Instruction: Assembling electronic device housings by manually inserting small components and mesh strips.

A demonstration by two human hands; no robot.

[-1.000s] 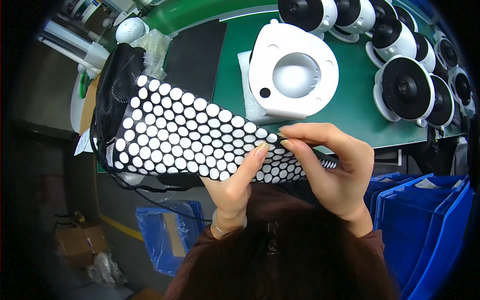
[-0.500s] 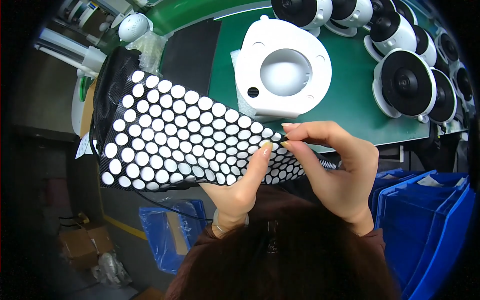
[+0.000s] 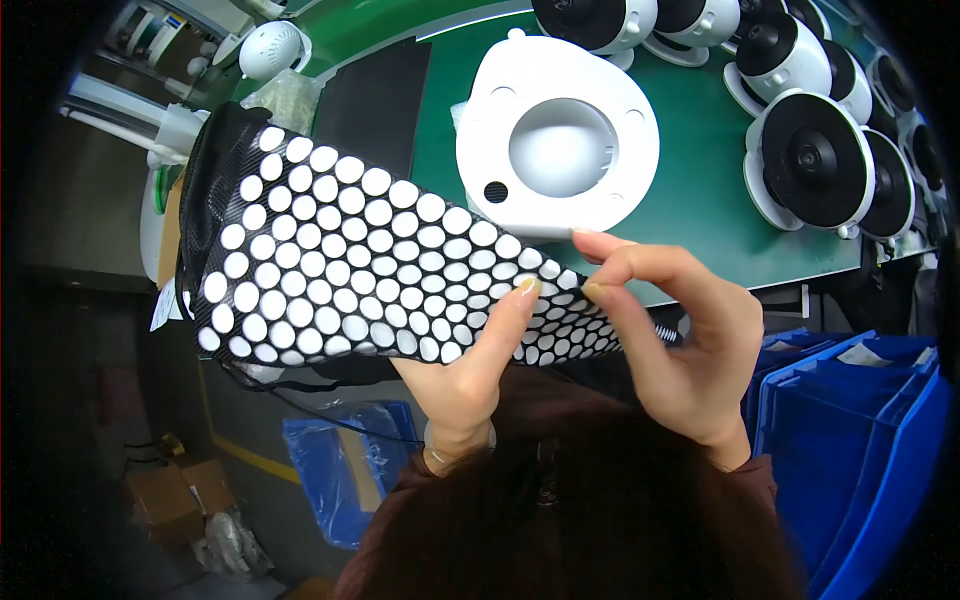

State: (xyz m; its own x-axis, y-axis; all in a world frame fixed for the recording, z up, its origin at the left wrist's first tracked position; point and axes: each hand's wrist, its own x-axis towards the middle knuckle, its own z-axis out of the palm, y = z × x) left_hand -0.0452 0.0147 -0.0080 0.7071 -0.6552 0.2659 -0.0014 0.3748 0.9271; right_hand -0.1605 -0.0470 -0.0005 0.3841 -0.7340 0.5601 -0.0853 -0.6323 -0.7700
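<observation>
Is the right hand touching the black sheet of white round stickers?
Touching: the head view shows the right hand with its fingertips pressed on the sticker sheet.

Blue bins (image 3: 860,420), cardboard box (image 3: 165,495)

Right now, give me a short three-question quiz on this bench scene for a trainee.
1. True or false: both hands touch the black sheet of white round stickers.
2. What lies on the green table just beyond the sheet? A) a white round housing B) a red toolbox C) a keyboard
3. Which hand pinches a sticker near the sheet's narrow end?

Key: 1 true. 2 A, the white round housing. 3 the right hand; the left hand supports the sheet.
</observation>
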